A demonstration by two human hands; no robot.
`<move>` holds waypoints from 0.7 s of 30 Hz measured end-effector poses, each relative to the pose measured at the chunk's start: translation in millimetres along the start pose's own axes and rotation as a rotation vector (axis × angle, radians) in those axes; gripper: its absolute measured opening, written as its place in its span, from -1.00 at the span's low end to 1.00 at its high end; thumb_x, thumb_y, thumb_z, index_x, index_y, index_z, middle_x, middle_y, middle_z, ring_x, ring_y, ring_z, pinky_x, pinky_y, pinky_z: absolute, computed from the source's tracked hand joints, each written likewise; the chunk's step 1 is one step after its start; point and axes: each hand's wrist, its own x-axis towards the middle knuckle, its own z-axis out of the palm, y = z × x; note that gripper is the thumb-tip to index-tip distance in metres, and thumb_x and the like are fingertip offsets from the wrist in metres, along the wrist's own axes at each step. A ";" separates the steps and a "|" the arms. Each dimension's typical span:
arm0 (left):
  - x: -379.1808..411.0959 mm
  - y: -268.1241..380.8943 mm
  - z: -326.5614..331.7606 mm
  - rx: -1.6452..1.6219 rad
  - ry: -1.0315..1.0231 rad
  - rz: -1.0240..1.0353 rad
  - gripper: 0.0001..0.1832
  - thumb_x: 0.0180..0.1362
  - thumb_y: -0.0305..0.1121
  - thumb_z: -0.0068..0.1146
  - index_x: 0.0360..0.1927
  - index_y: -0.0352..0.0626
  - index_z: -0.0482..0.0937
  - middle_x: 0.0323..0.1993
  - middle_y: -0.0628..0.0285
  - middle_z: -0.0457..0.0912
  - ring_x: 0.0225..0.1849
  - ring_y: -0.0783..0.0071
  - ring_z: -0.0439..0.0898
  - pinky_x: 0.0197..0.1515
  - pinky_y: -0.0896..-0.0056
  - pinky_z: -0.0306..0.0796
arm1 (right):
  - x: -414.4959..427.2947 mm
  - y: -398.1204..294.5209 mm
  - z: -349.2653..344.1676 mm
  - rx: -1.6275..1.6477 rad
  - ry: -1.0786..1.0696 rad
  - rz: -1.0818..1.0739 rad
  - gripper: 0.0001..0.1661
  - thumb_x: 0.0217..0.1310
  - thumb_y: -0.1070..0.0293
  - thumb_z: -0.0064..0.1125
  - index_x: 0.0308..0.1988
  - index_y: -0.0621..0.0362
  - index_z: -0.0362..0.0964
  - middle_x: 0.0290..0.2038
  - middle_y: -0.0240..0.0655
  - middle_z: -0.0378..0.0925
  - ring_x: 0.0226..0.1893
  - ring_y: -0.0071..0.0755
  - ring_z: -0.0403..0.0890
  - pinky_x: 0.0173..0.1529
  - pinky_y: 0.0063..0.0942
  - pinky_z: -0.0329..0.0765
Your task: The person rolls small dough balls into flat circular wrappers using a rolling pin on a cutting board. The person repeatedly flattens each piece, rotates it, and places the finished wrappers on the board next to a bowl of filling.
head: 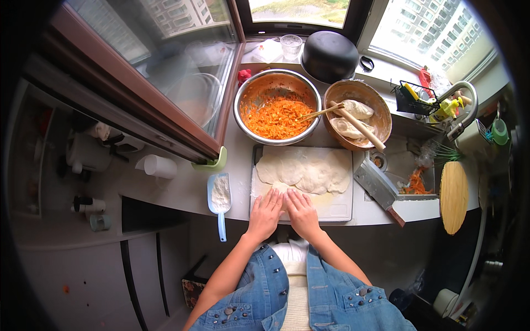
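My left hand and my right hand lie side by side, palms down, on the near edge of flattened dough. Their fingertips press a small piece of dough, mostly hidden beneath them. Several thin, overlapping dough rounds cover the back of a white cutting board. Behind the board stands a steel bowl of shredded carrot filling, with chopsticks resting in it. To its right, a brown bowl holds dough lumps, and a wooden rolling pin lies across it.
A blue scoop of flour lies left of the board. On the right, a cleaver spans the sink's corner, its handle over the counter edge. A round wooden board stands beyond the sink. The open window juts over the counter at left.
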 end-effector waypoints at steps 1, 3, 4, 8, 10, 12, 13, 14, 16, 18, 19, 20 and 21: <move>-2.5 0.5 0.8 0.066 -0.062 0.038 -0.37 0.35 -0.17 0.09 0.44 -0.20 0.36 0.47 0.02 0.35 0.51 0.14 0.29 0.46 -0.11 0.15 | -5.4 -2.2 2.2 -0.019 -0.064 -0.011 -0.48 0.40 0.31 0.12 0.28 0.23 0.40 0.33 -0.08 0.44 0.34 -0.08 0.44 0.36 0.01 0.34; -3.0 -4.4 2.2 0.029 -0.122 0.011 -0.31 0.41 -0.07 -0.01 0.51 -0.23 0.24 0.55 0.02 0.22 0.57 0.13 0.18 0.50 -0.20 0.02 | -10.1 -6.8 0.8 -0.051 -0.128 0.007 -0.43 0.42 0.25 0.10 0.32 0.24 0.35 0.37 -0.10 0.40 0.41 -0.07 0.37 0.43 0.10 0.24; -1.4 -3.3 -1.8 -0.007 -0.103 -0.009 -0.32 0.43 -0.08 -0.03 0.51 -0.25 0.23 0.54 0.00 0.22 0.57 0.11 0.17 0.51 -0.21 0.01 | -10.2 -10.2 -4.3 -0.064 -0.128 0.037 -0.41 0.43 0.22 0.09 0.34 0.23 0.34 0.39 -0.09 0.38 0.42 -0.07 0.36 0.44 0.12 0.20; 5.2 -6.8 -13.7 -0.076 -0.113 -0.024 -0.32 0.47 -0.10 -0.08 0.51 -0.31 0.19 0.53 -0.05 0.23 0.58 0.08 0.15 0.52 -0.25 -0.06 | -10.4 -15.5 -9.2 0.029 -0.130 0.163 -0.39 0.45 0.19 0.07 0.36 0.26 0.31 0.40 -0.01 0.34 0.43 -0.03 0.34 0.47 0.18 0.13; 9.1 -5.9 -19.5 -0.124 0.021 -0.025 -0.41 0.48 -0.17 -0.07 0.44 -0.33 0.31 0.41 -0.10 0.42 0.49 0.05 0.33 0.48 -0.13 0.12 | -2.5 -22.5 -16.7 0.045 0.052 0.193 -0.48 0.36 0.27 0.21 0.22 0.29 0.43 0.27 0.05 0.47 0.33 0.01 0.44 0.39 0.05 0.30; 21.4 -7.5 -30.3 -0.536 0.084 -0.255 -0.53 0.49 -0.21 -0.03 0.31 -0.33 0.46 0.28 -0.10 0.54 0.35 0.03 0.49 0.38 0.02 0.28 | 5.7 -28.3 -29.8 0.236 0.176 0.351 -0.58 0.28 0.35 0.30 0.07 0.29 0.47 0.14 0.04 0.52 0.20 0.07 0.50 0.28 -0.02 0.39; 30.8 -6.2 -36.7 -0.744 0.108 -0.370 -0.57 0.49 -0.22 -0.01 0.24 -0.32 0.54 0.21 -0.10 0.61 0.28 0.02 0.57 0.33 0.09 0.37 | 8.7 -28.4 -33.8 0.329 0.240 0.431 -0.63 0.24 0.39 0.34 0.00 0.30 0.49 0.08 0.03 0.54 0.13 0.10 0.53 0.23 -0.05 0.43; 42.7 -2.8 -41.2 -0.891 0.157 -0.496 -0.68 0.49 -0.30 0.01 0.07 -0.34 0.63 0.02 -0.04 0.72 0.05 0.21 0.70 0.14 0.33 0.50 | 10.7 -24.7 -28.9 0.266 0.441 0.434 -0.80 0.17 0.54 0.36 -0.28 0.23 0.43 -0.29 -0.17 0.50 -0.24 -0.15 0.56 -0.11 -0.28 0.51; 59.5 -9.1 -35.9 -1.051 0.170 -0.564 -0.70 0.51 -0.34 -0.02 0.09 -0.36 0.59 -0.03 0.06 0.72 0.03 0.39 0.67 0.14 0.38 0.49 | 1.6 -8.8 -25.3 0.490 0.459 0.700 -0.77 0.17 0.60 0.30 -0.38 0.17 0.35 -0.41 -0.34 0.40 -0.38 -0.40 0.45 -0.24 -0.44 0.41; 75.1 -2.4 -33.2 -1.237 0.199 -0.563 -0.76 0.51 -0.38 -0.03 0.04 -0.33 0.58 -0.11 0.12 0.71 -0.03 0.46 0.65 0.11 0.43 0.49 | -3.6 3.8 -36.3 0.765 0.594 0.914 -0.70 0.15 0.67 0.22 -0.47 0.11 0.27 -0.50 -0.50 0.31 -0.47 -0.62 0.32 -0.34 -0.58 0.28; 80.5 8.8 -30.6 -1.272 0.155 -0.538 -0.76 0.51 -0.38 -0.03 0.04 -0.32 0.58 -0.10 0.12 0.71 -0.02 0.47 0.65 0.11 0.42 0.48 | -1.6 9.1 -48.9 0.927 0.722 0.990 -0.65 0.13 0.71 0.18 -0.51 0.07 0.22 -0.53 -0.57 0.27 -0.49 -0.73 0.25 -0.37 -0.65 0.21; 85.5 21.5 -26.5 -1.306 0.107 -0.512 -0.76 0.51 -0.38 -0.03 0.05 -0.31 0.58 -0.09 0.13 0.71 -0.02 0.47 0.65 0.11 0.41 0.48 | -5.5 19.8 -54.5 0.988 0.863 0.982 -0.62 0.11 0.73 0.19 -0.53 0.03 0.22 -0.54 -0.63 0.27 -0.54 -0.77 0.22 -0.44 -0.67 0.15; 91.5 37.3 -22.9 -1.341 0.054 -0.479 -0.76 0.51 -0.38 -0.02 0.05 -0.30 0.59 -0.08 0.13 0.71 -0.02 0.47 0.66 0.11 0.40 0.48 | -14.0 30.7 -63.5 1.034 0.946 0.973 -0.63 0.10 0.74 0.17 -0.52 0.04 0.23 -0.54 -0.60 0.27 -0.53 -0.75 0.25 -0.42 -0.66 0.19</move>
